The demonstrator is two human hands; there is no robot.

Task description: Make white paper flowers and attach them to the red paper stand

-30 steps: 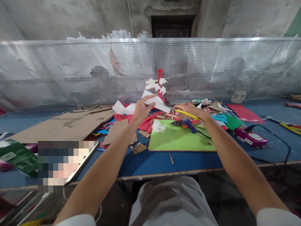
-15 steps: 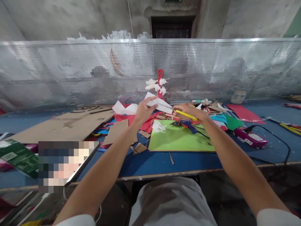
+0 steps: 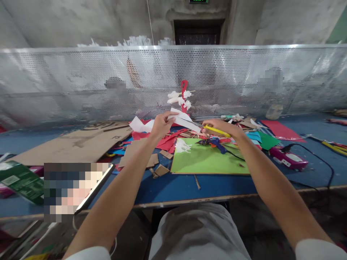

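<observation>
Blue worktable (image 3: 168, 191), perforated silver metal screen (image 3: 81, 79) behind. Our L hand (image 3: 163, 124) pinches a white paper piece (image 3: 187, 124), up btwn our hands, in front of a red looped upright (image 3: 184, 86) w/ white ruffled bits (image 3: 180, 101). Our R hand (image 3: 219, 126) grips yellow-handled metal scissors (image 3: 217, 130), blades at the paper. Blue-and-black glue gun (image 3: 220, 146) lies on a lime-green rect. sheet (image 3: 206, 164) below.

Left hand (image 3: 163, 124) grips a piece of white paper (image 3: 182, 123) between thumb and fingers. Right hand (image 3: 215, 124) holds yellow-handled scissors (image 3: 217, 130), blades lying along the paper. Nearer the body, a blue glue gun (image 3: 218, 144) and a fringed white scrap (image 3: 182, 145) rest on a light-green sheet (image 3: 206, 164). A red upright piece (image 3: 184, 86) bearing white blossom-like clusters (image 3: 181, 101) stands before a perforated metal screen (image 3: 230, 72).
</observation>
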